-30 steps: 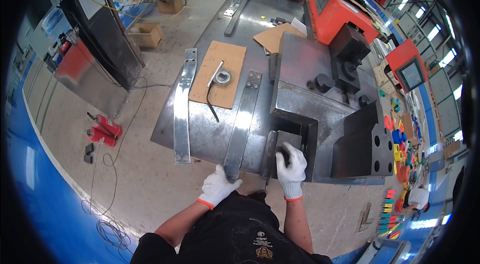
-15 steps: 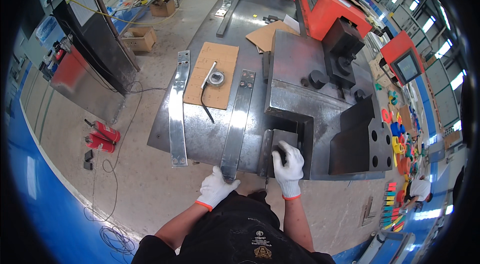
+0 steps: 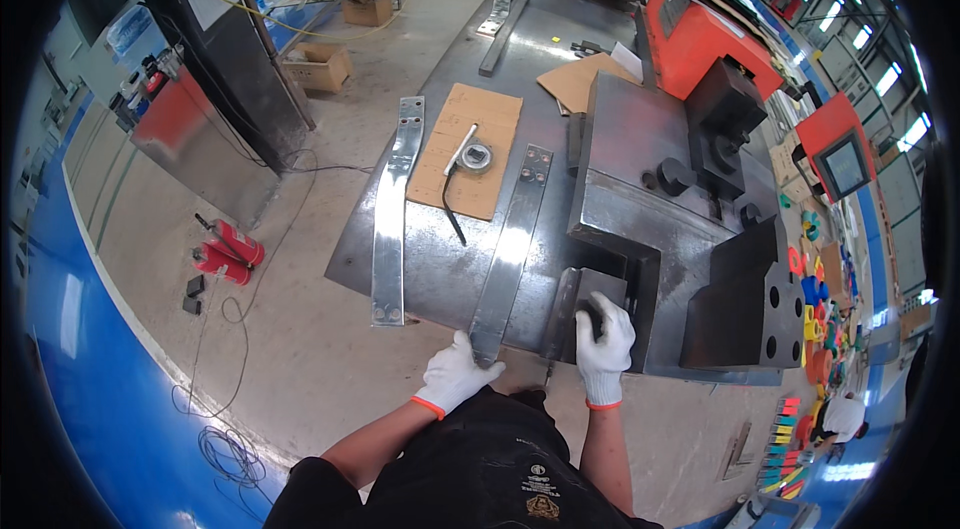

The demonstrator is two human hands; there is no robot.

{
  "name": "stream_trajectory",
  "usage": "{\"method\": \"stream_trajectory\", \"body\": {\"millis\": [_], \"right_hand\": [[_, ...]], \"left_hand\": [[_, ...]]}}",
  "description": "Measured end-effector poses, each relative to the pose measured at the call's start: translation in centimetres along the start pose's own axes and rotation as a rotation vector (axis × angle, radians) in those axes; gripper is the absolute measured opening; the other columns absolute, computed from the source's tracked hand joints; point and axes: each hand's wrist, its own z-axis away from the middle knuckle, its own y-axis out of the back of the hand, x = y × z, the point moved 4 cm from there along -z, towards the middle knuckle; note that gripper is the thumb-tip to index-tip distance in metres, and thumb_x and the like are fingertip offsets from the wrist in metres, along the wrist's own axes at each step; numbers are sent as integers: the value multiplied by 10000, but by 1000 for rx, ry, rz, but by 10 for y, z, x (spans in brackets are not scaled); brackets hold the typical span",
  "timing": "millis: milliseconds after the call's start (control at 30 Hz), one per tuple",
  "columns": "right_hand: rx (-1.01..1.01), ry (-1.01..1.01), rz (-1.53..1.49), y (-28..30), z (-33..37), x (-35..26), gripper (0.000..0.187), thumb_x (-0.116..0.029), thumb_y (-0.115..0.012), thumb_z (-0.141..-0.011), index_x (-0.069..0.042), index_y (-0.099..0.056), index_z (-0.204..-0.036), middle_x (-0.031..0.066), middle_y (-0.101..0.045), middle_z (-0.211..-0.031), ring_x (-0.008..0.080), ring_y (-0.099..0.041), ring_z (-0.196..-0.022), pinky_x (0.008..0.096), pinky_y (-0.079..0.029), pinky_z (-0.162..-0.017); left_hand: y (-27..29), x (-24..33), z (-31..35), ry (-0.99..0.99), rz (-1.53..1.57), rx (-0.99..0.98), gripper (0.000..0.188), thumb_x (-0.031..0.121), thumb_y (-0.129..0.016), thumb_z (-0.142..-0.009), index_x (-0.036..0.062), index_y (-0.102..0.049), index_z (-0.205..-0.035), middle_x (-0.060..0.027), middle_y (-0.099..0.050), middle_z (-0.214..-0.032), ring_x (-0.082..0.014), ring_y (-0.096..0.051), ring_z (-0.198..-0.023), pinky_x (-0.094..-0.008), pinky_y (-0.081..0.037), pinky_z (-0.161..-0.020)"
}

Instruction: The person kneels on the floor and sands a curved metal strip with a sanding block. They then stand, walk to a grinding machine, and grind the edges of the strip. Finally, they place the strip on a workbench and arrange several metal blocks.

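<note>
My left hand (image 3: 457, 370), in a white glove with an orange cuff, pinches the near end of a flat metal bar (image 3: 512, 249). The bar lies lengthwise on the steel table, its end reaching the front edge; several holes show at its far end. My right hand (image 3: 606, 344), gloved alike, has its fingers curled on a dark steel block (image 3: 594, 286) in the notch of the machine. What lies under those fingers is partly hidden. A second, bent metal bar (image 3: 393, 229) lies to the left. Between the bars, a tape measure (image 3: 474, 158) and a white marker (image 3: 460, 149) rest on cardboard (image 3: 497, 109).
The machine's steel body (image 3: 640, 189) and a dark bracket with holes (image 3: 745, 309) stand to the right. A red control panel with a screen (image 3: 840, 154) is beyond. Red fire extinguishers (image 3: 225, 254) and a loose cable (image 3: 228, 454) are on the floor at left. Another person (image 3: 842, 419) is far right.
The whole view has shifted, so the table appears farther right. The steel block sits slightly more to the left against the machine, my right hand still on it. My left hand keeps its hold.
</note>
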Motion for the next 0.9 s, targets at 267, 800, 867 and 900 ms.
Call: {"method": "stream_trajectory", "body": {"millis": [267,800,867,900], "right_hand": [[12,-3,10,6,-2,-4,352,-56,-819,-857,-43,-743,-1201,140,-772,-1090,344,-732,-985,448,-575,-898],[5,26,-8,7,-4,-5,341,-34,-804,-870,-25,-746,-1206,150,-777,-1109,336,-740,-1000,431,-590,-893],[8,5,-14,4,-2,-3,348,-44,-817,-857,-43,-737,-1195,142,-775,-1088,350,-728,-993,455,-572,-907],[6,-3,-24,2,-1,-3,348,-40,-816,-858,-40,-740,-1197,139,-776,-1093,343,-730,-1001,448,-573,-912]], "left_hand": [[-3,3,-2,-25,-22,14,860,685,-835,-773,25,-502,-1212,-251,-764,-1020,-458,-772,-954,-559,-614,-831],[-2,3,-1,-52,-24,59,860,690,-825,-782,18,-499,-1209,-247,-761,-987,-459,-773,-926,-572,-611,-805],[0,2,0,-49,-17,50,847,680,-821,-792,21,-499,-1215,-244,-763,-994,-459,-773,-937,-568,-611,-820],[1,1,1,-45,-16,44,841,676,-820,-796,22,-498,-1215,-244,-764,-997,-459,-772,-940,-565,-611,-826]]}}
